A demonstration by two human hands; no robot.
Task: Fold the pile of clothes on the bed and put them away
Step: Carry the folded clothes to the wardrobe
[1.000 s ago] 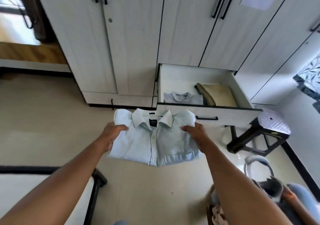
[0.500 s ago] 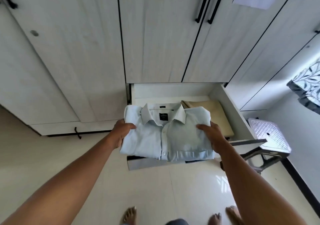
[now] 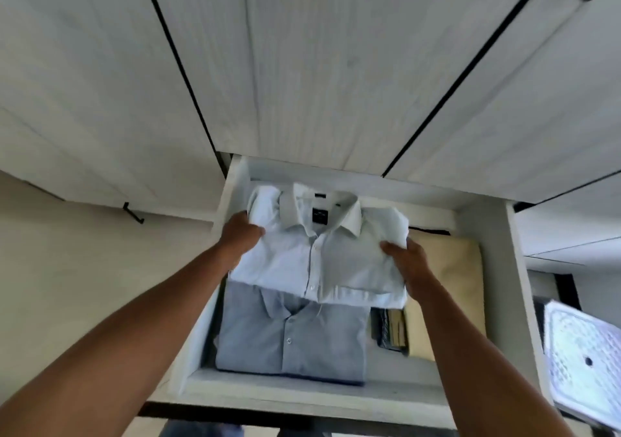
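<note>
A folded pale blue shirt (image 3: 319,251) with a white collar hangs over the back half of the open drawer (image 3: 302,396). My left hand (image 3: 240,235) grips its left edge and my right hand (image 3: 405,260) grips its right edge. Under it, at the drawer's front left, lies a folded grey-blue shirt (image 3: 289,339), partly covered by the held one. A folded beige garment (image 3: 450,288) fills the drawer's right side, with a small dark patterned fold (image 3: 389,332) beside it.
White wardrobe doors (image 3: 336,67) rise right behind the drawer. A plastic stool (image 3: 584,362) stands at the right, close to the drawer's side. Pale floor (image 3: 84,285) lies to the left.
I have stepped up to the wardrobe and bent over the drawer. Both hands have carried the pale blue shirt forward and down, from above the drawer front into the drawer.
</note>
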